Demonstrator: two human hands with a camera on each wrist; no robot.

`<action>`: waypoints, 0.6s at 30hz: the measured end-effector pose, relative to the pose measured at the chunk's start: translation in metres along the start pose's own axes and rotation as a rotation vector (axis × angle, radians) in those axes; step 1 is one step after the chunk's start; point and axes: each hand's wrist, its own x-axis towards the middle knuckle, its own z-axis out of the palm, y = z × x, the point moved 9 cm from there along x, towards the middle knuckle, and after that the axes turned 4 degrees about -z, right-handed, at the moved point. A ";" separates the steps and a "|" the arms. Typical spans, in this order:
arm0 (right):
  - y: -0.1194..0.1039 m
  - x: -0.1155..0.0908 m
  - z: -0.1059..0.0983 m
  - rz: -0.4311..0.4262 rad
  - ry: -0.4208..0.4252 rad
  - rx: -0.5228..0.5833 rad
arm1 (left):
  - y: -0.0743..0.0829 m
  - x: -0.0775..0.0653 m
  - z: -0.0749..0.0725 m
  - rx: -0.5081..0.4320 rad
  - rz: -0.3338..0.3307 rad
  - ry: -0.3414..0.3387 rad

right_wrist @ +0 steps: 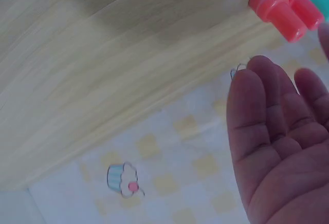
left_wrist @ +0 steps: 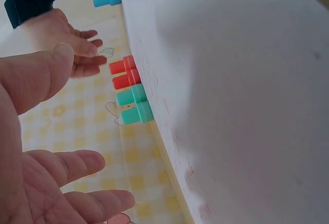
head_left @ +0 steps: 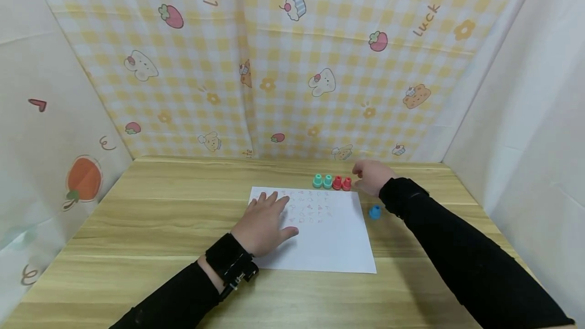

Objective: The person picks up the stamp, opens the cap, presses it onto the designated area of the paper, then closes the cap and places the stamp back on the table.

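Note:
My left hand [head_left: 262,225] lies spread over the left part of a white sheet of paper [head_left: 338,250], fingers straight. Rows of small, faint reddish marks [head_left: 311,207] cover the upper part of the sheet. Along its far edge stand two teal stamps [head_left: 327,182] and two red stamps [head_left: 337,183], side by side in a row. My right hand [head_left: 372,177] is just right of the nearest red stamp, holding nothing, its fingers loosely bent in the right wrist view. A blue stamp [head_left: 375,212] stands alone on the table, right of the paper and below that hand.
The wooden table [head_left: 160,227] reaches back to a yellow checked cloth [head_left: 292,105] hanging behind it. White cloth walls [head_left: 525,116] close off both sides. Black sleeves and wrist bands [head_left: 404,197] cover both arms.

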 end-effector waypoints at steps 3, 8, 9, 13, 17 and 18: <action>0.002 -0.014 -0.002 -0.024 -0.023 -0.008 | 0.001 -0.001 0.000 -0.001 0.000 0.000; 0.009 -0.036 0.001 -0.014 -0.084 -0.017 | 0.003 -0.002 -0.001 -0.011 -0.001 -0.007; 0.010 -0.039 0.002 -0.013 -0.093 -0.018 | 0.003 -0.003 -0.001 -0.012 0.000 -0.008; 0.013 -0.049 0.006 -0.003 -0.127 -0.025 | 0.004 -0.004 -0.001 -0.016 -0.002 -0.008; 0.015 -0.053 0.010 0.010 -0.149 -0.024 | 0.005 -0.005 -0.001 -0.020 0.002 -0.007; 0.016 -0.054 0.010 0.013 -0.151 -0.019 | 0.006 -0.006 -0.001 -0.021 0.004 -0.006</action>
